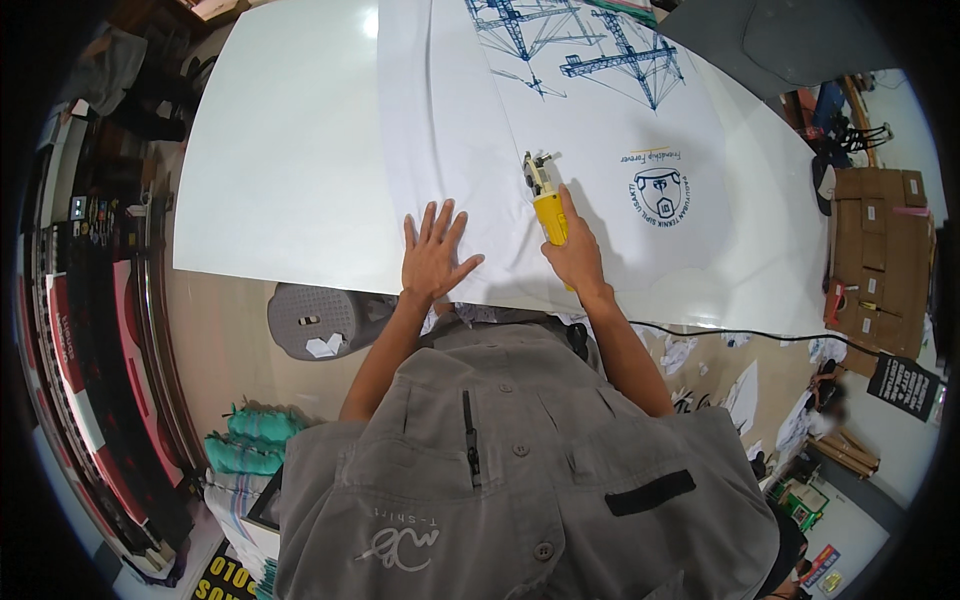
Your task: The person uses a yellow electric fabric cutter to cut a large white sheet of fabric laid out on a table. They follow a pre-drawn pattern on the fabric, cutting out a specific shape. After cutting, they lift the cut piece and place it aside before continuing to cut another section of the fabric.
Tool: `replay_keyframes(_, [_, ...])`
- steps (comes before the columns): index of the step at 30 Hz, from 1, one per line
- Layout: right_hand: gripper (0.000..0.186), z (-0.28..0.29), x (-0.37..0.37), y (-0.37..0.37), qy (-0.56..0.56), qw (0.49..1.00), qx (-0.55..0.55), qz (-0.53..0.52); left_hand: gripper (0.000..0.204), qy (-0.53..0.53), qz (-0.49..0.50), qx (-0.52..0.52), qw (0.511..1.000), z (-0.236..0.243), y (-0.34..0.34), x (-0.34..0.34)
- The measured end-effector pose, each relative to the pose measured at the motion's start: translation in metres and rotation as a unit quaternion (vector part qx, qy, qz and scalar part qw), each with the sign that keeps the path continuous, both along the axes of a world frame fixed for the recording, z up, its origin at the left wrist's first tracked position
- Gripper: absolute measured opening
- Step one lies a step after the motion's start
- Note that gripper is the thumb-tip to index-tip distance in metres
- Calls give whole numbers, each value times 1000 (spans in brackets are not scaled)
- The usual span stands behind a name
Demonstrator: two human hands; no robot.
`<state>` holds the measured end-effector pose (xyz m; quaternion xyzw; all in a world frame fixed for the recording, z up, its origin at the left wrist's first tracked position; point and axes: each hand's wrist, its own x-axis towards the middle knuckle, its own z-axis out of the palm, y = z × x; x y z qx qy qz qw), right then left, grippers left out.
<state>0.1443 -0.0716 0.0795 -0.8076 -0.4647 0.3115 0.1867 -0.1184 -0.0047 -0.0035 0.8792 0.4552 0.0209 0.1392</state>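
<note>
White fabric (485, 150) lies under the splayed left hand (432, 258) while the right hand (580, 255) grips a yellow cutter (549, 212)

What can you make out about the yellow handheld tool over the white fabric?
The yellow handheld tool has a slim body, plastic by its look, and a pale, metal-looking head with small projecting parts. The right hand grips it, index finger extended along the body. Its head points away from the person, leaning slightly left, over the white fabric, left of the blue emblem. The hand hides part of the body; whether it is running cannot be told.
</note>
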Motion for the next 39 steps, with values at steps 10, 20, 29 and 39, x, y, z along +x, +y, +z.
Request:
replay_keyframes(10, [108,-2,-2,72,-11,1000,2,-8,85,-48,-2,-1,999,0,4,-3])
replay_keyframes(20, [108,-11,12,196,-11,999,33,1,88,-58,1,-48,997,6,8,-3])
replay_keyframes(29, [105,-24,26,318,-10,999,47,13,89,-41,4,-93,995,8,4,-4])
replay_keyframes(39, [106,-27,40,461,-31,996,72,30,85,-56,12,-68,996,10,8,-2])
